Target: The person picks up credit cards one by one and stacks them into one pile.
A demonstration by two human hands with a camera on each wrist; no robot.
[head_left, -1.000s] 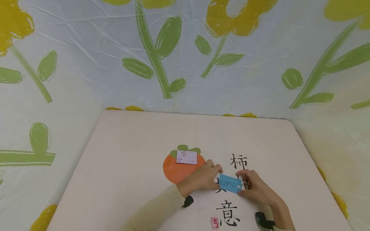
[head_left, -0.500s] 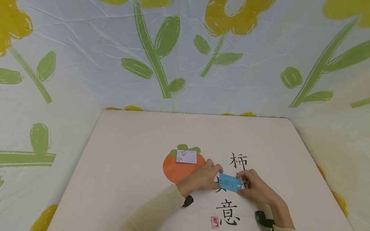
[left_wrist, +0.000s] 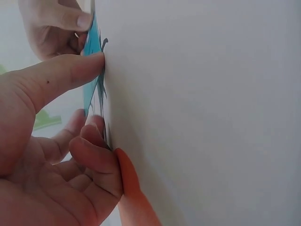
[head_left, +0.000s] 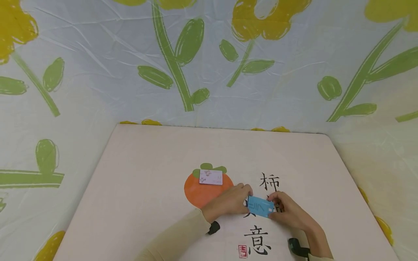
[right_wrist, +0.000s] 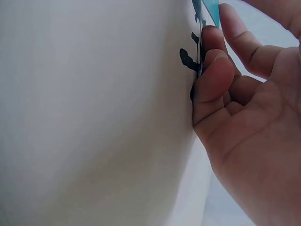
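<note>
A light blue card (head_left: 260, 206) with a small pale square near its right end is held between both hands, low over the tabletop lettering. My left hand (head_left: 230, 200) pinches its left end with thumb and fingertips. At the other end, the thumb and index finger of my right hand (head_left: 289, 211) grip the corners. From the left wrist, the card (left_wrist: 92, 42) appears almost edge-on, close to the table surface. Only a corner of the blue card (right_wrist: 213, 12) shows in the right wrist view, beside curled fingers.
A pale card or thin stack of cards (head_left: 210, 177) with a floral print lies on the orange persimmon picture (head_left: 198, 194), left of the hands. The pink table mat (head_left: 147, 163) carries black characters and a red seal (head_left: 242, 251). Flower-printed cloth (head_left: 114, 72) surrounds the table.
Both hands stay almost in place on the blue card. The left hand has shifted very slightly to the right, and the card's tilt has altered a little.
</note>
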